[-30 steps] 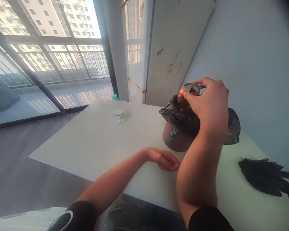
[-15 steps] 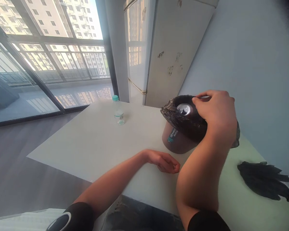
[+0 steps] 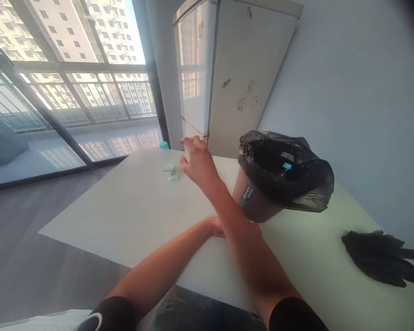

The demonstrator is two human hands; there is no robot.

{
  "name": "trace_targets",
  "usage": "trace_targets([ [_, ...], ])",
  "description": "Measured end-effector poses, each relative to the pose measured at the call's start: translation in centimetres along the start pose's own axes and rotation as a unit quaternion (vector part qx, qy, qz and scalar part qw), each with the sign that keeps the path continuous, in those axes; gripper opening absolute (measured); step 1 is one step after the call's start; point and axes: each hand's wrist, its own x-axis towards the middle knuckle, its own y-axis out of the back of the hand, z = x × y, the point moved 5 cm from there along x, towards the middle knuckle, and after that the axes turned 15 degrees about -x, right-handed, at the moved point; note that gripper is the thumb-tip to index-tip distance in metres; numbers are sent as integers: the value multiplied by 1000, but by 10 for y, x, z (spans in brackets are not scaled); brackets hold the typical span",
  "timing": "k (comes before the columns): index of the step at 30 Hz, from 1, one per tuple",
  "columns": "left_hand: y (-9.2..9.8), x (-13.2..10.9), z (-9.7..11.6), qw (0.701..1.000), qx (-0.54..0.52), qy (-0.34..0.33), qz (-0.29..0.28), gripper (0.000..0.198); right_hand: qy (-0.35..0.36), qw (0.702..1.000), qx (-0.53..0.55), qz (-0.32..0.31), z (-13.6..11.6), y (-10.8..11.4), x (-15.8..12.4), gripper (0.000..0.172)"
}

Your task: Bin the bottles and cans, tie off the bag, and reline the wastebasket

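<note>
My right hand [image 3: 199, 161] reaches across to the left, above the table, its fingers apart and nothing in them. Just left of it a clear plastic bottle [image 3: 170, 174] with a teal cap stands upright; a small gap shows between fingers and bottle. My left hand [image 3: 216, 227] rests on the table, mostly covered by my right forearm, so its fingers cannot be made out. Beyond my forearms stands a brown garbage bin [image 3: 260, 207] lined with a black plastic bag [image 3: 307, 184]. Inside the bag a teal bottle cap [image 3: 287, 166] shows.
A crumpled black plastic bag [image 3: 381, 258] lies on the right of the white table [image 3: 124, 211]. Behind the table stands a refrigerator [image 3: 248, 59] with worn marks. Glass sliding doors [image 3: 72, 115] are at the left, a plain wall [image 3: 359, 92] at the right.
My right hand has left the bin's rim, where a can was at its fingers, and moved left toward the bottle. The can no longer shows at the opening. My left hand stays on the table.
</note>
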Motion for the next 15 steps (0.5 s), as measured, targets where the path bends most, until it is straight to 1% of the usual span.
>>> trace_targets([
  [1,-1,1,0,1000,-9,9,-8,41,-4,1000,6,-9,1,-13,0,41],
  [3,0,4,1,999,-26,19,-9,41,-27,999,19,-18,5,-30,-2,49],
  [6,3,5,1,997,-66,28,-13,37,-80,995,60,-7,13,-44,-1,60],
  [8,5,4,2,995,-94,31,-18,40,-119,988,102,-2,19,-56,3,71],
  [10,7,1,5,992,-120,23,-15,48,-155,976,148,-32,25,-75,7,89],
  [11,7,0,7,990,-137,15,-15,51,-167,969,171,-59,26,-86,9,100],
  [13,5,-4,11,984,-178,-2,-21,51,-173,955,212,-116,27,-109,14,117],
  [15,1,-8,17,975,-218,-21,-28,47,-162,945,239,-153,23,-127,18,124],
])
